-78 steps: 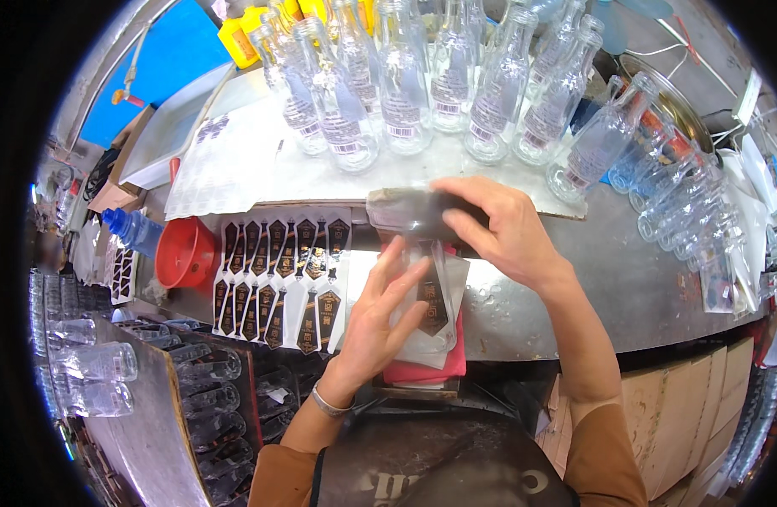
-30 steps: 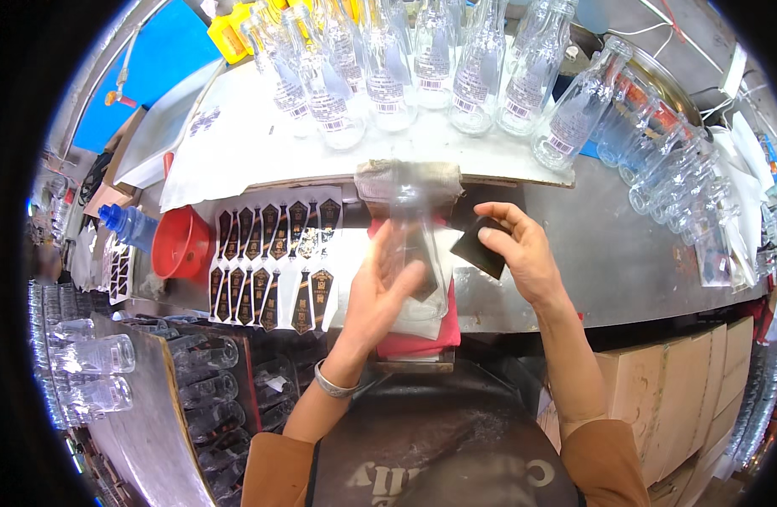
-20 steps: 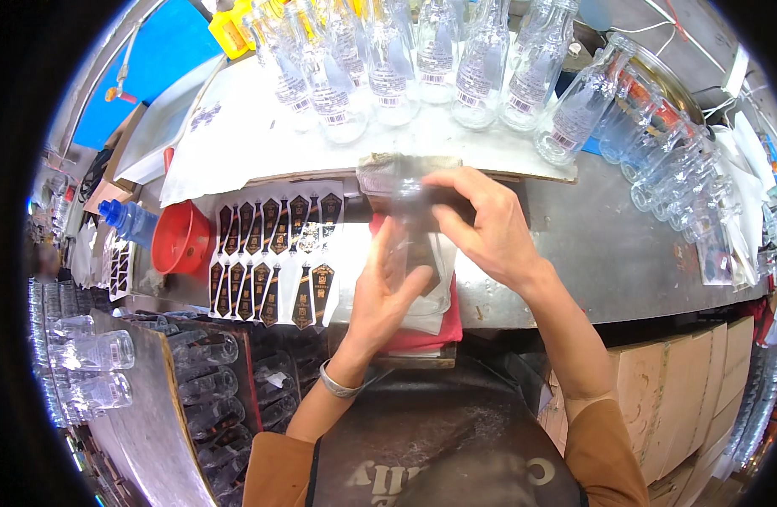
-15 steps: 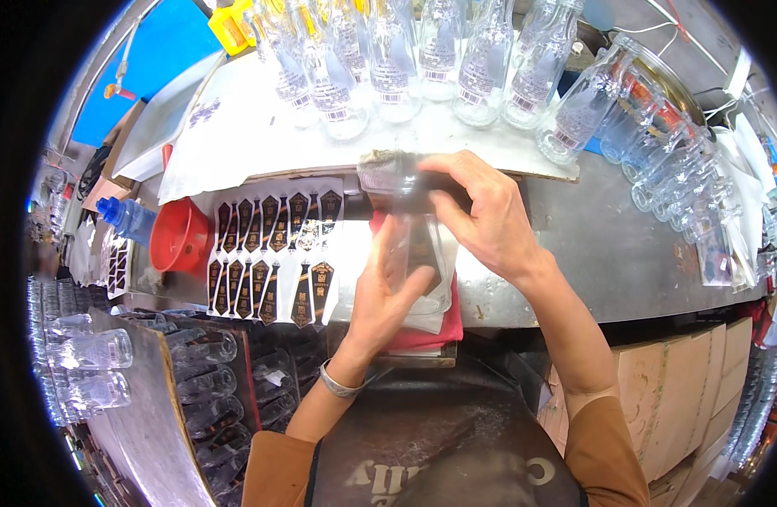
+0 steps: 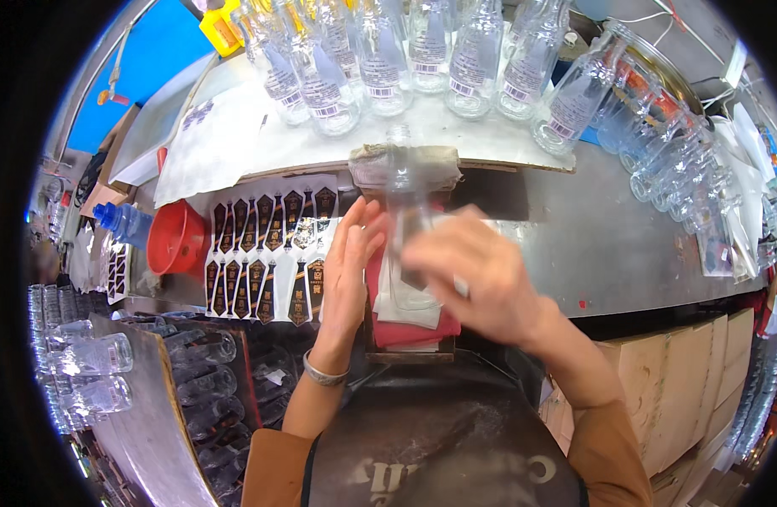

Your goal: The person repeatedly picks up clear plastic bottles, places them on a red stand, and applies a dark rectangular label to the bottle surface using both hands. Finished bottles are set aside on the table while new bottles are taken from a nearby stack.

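A clear glass bottle (image 5: 399, 190) lies lengthwise in front of me, its neck across a folded pale cloth (image 5: 370, 166) and its base toward me. Part of a dark label shows on its body beside my right hand (image 5: 481, 275). Motion blurs the fingers of that hand, so their grip is unclear; they are at the bottle's right side. My left hand (image 5: 348, 266) is just left of the bottle, fingers stretched out, holding nothing. Under the bottle are white cloth and a red cloth (image 5: 403, 335) on a small wooden stand (image 5: 410, 357).
A sheet of black tie-shaped labels (image 5: 264, 253) lies on the left, by a red funnel-like container (image 5: 175, 239) and a blue-capped bottle (image 5: 122, 221). Several labelled glass bottles (image 5: 383, 72) stand on the raised white board behind. More bottles (image 5: 659, 160) line the right; cardboard boxes (image 5: 672, 397) stand below.
My right hand has come down from the bottle's neck to its body. My left hand has drawn away to the left, off the bottle, with its fingers straightened.
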### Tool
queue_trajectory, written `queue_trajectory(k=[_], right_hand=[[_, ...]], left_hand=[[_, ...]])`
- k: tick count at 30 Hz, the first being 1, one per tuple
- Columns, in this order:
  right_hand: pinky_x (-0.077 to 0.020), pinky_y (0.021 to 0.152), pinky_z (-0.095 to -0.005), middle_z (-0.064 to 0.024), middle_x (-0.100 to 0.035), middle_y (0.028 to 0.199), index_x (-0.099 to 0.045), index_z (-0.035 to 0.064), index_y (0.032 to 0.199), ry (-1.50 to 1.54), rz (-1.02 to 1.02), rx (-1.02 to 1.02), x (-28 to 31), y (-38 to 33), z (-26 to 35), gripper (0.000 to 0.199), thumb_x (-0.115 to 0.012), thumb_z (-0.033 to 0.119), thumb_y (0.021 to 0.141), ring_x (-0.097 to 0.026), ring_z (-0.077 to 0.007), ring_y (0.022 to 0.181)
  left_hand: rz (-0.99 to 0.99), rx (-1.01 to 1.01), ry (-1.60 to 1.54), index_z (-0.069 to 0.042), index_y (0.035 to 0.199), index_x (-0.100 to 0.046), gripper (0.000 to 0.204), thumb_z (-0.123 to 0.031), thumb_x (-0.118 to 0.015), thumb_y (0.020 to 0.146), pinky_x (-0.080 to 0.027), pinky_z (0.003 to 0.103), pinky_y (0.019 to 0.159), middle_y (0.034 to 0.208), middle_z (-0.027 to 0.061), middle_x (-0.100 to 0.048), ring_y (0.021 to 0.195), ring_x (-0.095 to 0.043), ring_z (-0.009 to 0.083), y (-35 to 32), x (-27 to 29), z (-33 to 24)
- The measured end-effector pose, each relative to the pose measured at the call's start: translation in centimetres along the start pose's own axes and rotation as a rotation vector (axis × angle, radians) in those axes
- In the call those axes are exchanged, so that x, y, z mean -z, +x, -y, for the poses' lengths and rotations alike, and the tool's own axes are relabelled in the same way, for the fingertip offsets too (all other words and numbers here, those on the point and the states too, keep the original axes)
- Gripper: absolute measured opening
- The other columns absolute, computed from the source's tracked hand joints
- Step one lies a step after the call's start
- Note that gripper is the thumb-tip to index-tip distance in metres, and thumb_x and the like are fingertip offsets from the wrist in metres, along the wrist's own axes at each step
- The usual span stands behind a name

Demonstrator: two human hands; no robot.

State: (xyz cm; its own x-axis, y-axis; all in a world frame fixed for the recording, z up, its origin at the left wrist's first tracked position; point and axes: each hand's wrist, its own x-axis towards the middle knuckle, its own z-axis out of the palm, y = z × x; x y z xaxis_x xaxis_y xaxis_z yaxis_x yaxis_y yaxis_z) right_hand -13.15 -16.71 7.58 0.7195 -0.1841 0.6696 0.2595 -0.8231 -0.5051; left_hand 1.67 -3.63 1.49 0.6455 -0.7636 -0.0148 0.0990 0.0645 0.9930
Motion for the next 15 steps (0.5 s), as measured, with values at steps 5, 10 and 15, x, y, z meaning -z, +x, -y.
queue_trajectory(k=[5, 10, 15], right_hand=[[-0.0535, 0.083, -0.0395, -0.0101, -0.07, 0.105, -0.069, 0.0063, 0.099, 0.137, 0.08, -0.088, -0.8, -4.0, 0.0, 0.032, -0.072, -0.003, 0.068, -0.066, -0.0286, 0.096], [-0.0543, 0.077, -0.0376, -0.0123, -0.072, 0.099, -0.069, 0.0041, 0.102, 0.158, -0.092, -0.22, 0.7, -2.7, 0.3, 0.033, -0.069, -0.008, 0.072, -0.067, -0.0294, 0.086], [-0.0536, 0.08, -0.039, -0.0108, -0.071, 0.101, -0.069, 0.0057, 0.1, 0.141, 0.008, -0.185, 0.0, -5.2, 0.4, 0.031, -0.07, -0.005, 0.071, -0.066, -0.0297, 0.09]], left_hand=[[0.029, 0.071, -0.013, 0.006, 0.156, -0.027, 0.067, -0.041, -0.041, 0.109, -0.037, 0.042, 0.116, 0.154, 0.0252, -0.041, 0.14, -0.046, 0.0318, 0.6, -0.4, 0.1], [0.043, -0.061, 0.03, 0.006, 0.156, -0.025, 0.065, -0.034, -0.045, 0.109, -0.03, 0.038, 0.119, 0.157, 0.0236, -0.038, 0.145, -0.039, 0.0286, 0.3, -2.8, 1.7], [0.077, -0.068, -0.064, 0.006, 0.157, -0.022, 0.064, -0.034, -0.041, 0.11, -0.027, 0.039, 0.121, 0.159, 0.0235, -0.034, 0.147, -0.035, 0.0297, 0.3, -3.2, 2.8]])
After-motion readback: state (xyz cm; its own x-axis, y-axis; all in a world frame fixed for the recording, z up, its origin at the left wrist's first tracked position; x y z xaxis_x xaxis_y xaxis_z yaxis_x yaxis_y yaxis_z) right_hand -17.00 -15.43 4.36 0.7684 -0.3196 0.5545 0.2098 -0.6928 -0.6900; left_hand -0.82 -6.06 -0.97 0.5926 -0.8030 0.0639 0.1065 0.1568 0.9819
